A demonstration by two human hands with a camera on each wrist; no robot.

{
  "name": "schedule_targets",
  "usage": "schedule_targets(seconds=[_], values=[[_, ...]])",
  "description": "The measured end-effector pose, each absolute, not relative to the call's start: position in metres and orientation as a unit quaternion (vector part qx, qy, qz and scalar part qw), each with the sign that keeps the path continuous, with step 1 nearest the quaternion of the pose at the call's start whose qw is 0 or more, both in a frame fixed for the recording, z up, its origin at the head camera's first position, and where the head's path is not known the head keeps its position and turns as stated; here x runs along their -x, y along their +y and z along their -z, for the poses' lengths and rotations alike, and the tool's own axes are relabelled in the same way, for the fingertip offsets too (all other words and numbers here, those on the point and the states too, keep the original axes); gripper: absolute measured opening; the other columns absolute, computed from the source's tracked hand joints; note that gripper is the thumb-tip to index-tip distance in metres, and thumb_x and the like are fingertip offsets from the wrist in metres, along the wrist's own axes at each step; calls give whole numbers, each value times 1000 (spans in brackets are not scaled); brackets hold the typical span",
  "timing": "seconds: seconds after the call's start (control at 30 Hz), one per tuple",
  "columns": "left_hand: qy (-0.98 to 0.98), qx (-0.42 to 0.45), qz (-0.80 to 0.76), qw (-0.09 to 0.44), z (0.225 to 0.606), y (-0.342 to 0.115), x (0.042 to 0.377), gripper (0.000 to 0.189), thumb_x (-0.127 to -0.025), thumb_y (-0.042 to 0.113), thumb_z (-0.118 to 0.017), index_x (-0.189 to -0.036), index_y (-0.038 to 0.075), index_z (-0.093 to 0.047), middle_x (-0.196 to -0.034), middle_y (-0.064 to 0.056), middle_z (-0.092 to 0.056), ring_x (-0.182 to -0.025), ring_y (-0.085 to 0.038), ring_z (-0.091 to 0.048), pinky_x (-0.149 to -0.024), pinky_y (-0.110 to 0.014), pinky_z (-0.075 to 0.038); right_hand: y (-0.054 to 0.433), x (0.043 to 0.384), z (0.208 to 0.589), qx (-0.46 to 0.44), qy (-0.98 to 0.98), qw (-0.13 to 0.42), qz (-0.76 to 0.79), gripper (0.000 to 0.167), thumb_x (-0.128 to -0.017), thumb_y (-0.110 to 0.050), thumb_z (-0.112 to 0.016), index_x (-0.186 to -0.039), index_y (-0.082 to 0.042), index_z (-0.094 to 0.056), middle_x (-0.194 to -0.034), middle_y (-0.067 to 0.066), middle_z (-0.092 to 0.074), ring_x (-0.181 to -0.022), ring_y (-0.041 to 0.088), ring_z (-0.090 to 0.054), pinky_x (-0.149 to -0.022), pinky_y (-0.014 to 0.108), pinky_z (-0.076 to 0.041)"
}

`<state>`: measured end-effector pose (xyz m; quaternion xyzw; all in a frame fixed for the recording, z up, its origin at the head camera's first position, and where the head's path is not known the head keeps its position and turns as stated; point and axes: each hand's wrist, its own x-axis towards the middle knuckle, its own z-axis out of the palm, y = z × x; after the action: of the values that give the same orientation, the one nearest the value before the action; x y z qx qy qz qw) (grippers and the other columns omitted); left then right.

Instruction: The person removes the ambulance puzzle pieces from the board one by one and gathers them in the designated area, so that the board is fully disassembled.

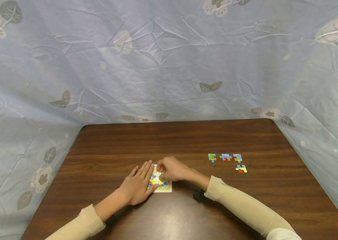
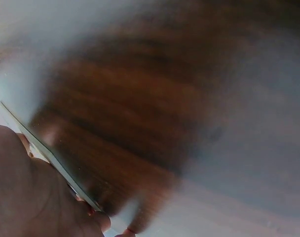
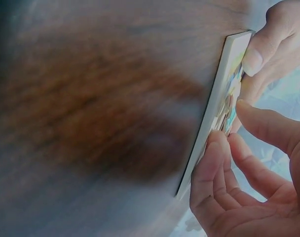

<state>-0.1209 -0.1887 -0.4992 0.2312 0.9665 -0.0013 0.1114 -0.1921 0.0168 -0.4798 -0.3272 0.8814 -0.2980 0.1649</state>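
Observation:
A small jigsaw puzzle board (image 1: pixel 166 190) with a pale frame and a colourful picture lies on the table. My left hand (image 1: pixel 137 185) rests flat along its left side with straight fingers, the thumb across the lower edge. Over the board's upper right part, my right hand (image 1: pixel 173 169) has its fingers curled down. In the right wrist view, the right thumb and fingers (image 3: pixel 216 158) pinch a puzzle piece (image 3: pixel 230 112) at the board's surface; the fingers hide much of that piece. The left wrist view catches only the board's edge (image 2: pixel 66 173) beside the left palm.
Several loose puzzle pieces lie to the right: a green one (image 1: pixel 212 157), two blue-and-orange ones (image 1: pixel 225 157) in the same row, and a yellow-and-red one (image 1: pixel 242 168) nearer. The brown wooden table (image 1: pixel 121 140) ends at a patterned cloth (image 1: pixel 169 83) behind and at the sides.

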Motion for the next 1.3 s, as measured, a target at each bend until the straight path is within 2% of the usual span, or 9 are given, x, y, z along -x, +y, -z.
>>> schedule_targets(seconds=[0.2, 0.37, 0.57, 0.7, 0.93, 1.1, 1.2, 1.3], values=[[966, -232, 3, 114, 498, -188, 121, 83, -110, 63, -25, -169, 5, -13, -178, -15, -9, -167, -31, -13, -134, -57, -20, 18, 189, 478, 334, 879, 160, 300, 23, -84, -6, -83, -104, -6, -74, -90, 1, -72, -81, 9, -63, -74, 21, -55], [966, -231, 4, 113, 498, -188, 120, 84, -110, 64, -25, -169, 5, -14, -178, -15, -9, -167, -31, -13, -134, -57, -20, 20, 187, 476, 334, 872, 160, 320, 25, -83, 1, -81, -106, -4, -72, -87, 2, -70, -76, 8, -62, -68, 19, -54], [966, -232, 3, 111, 499, -188, 120, 84, -110, 64, -25, -169, 4, -16, -178, -15, -10, -166, -31, -14, -133, -57, -21, 22, 187, 477, 322, 867, 156, 347, 23, -83, 5, -78, -100, -8, -71, -84, 0, -69, -71, 7, -61, -65, 19, -53], [966, -233, 3, 109, 498, -187, 120, 84, -110, 64, -26, -169, 4, -16, -178, -16, -11, -166, -32, -15, -133, -57, -21, 22, 187, 478, 312, 855, 164, 379, 21, -82, 7, -78, -96, -8, -71, -84, 4, -72, -69, 7, -64, -65, 20, -55], [966, -232, -1, 114, 499, -188, 120, 83, -110, 63, -28, -169, 4, -16, -178, -16, -10, -166, -32, -15, -134, -57, -21, 26, 186, 476, 299, 837, 182, 421, 8, -88, -3, -79, -92, -10, -79, -85, 2, -79, -73, 7, -72, -67, 22, -60], [966, -233, -3, 116, 502, -188, 120, 85, -110, 64, -27, -169, 4, -15, -178, -16, -8, -166, -32, -12, -134, -58, -20, 40, 190, 460, 274, 806, 184, 492, 5, -93, -8, -79, -96, -7, -83, -90, 8, -82, -76, 22, -80, -73, 38, -67], [966, -231, -6, 114, 503, -189, 121, 86, -110, 64, -28, -169, 4, -15, -178, -16, -8, -166, -33, -13, -134, -59, -19, 51, 192, 449, 256, 781, 197, 535, 9, -94, -8, -79, -100, -3, -82, -98, 14, -82, -80, 30, -81, -78, 51, -67], [966, -230, -6, 116, 502, -188, 121, 85, -110, 64, -27, -169, 4, -14, -178, -16, -8, -167, -32, -12, -134, -58, -19, 63, 194, 440, 241, 773, 199, 551, 11, -94, -8, -79, -102, -3, -83, -104, 14, -82, -83, 35, -81, -82, 56, -65]])
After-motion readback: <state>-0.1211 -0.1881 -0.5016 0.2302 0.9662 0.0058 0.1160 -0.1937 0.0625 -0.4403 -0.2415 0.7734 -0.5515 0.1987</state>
